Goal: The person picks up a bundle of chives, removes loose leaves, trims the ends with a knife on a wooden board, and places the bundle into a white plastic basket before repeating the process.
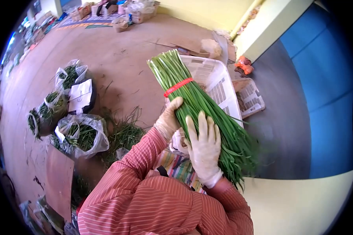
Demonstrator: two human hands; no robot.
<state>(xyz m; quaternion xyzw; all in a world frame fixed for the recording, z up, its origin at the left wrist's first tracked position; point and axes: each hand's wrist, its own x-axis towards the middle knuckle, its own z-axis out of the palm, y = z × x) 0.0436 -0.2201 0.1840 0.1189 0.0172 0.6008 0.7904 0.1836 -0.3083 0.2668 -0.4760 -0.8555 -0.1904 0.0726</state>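
A large bunch of green garlic chives (208, 102), bound near its pale cut ends by a red band (179, 87), lies slantwise before me above a white plastic basket (211, 68). In a whitish glove, my left hand (169, 119) grips the bunch from its left side, thumb along the edge; the other fingers are hidden beneath the stalks. My right hand (202, 147), gloved too, rests flat on top of the leaves below the band, fingers stretched out and slightly apart. The leafy tips droop to the lower right and look blurred.
On the left, plastic bags of greens (84, 135) stand beside loose greens (127, 131) on the floor. A brown board (59, 182) leans near them. A smaller white basket (250, 96) and an orange bag (244, 65) sit to the right, by a blue door (329, 86).
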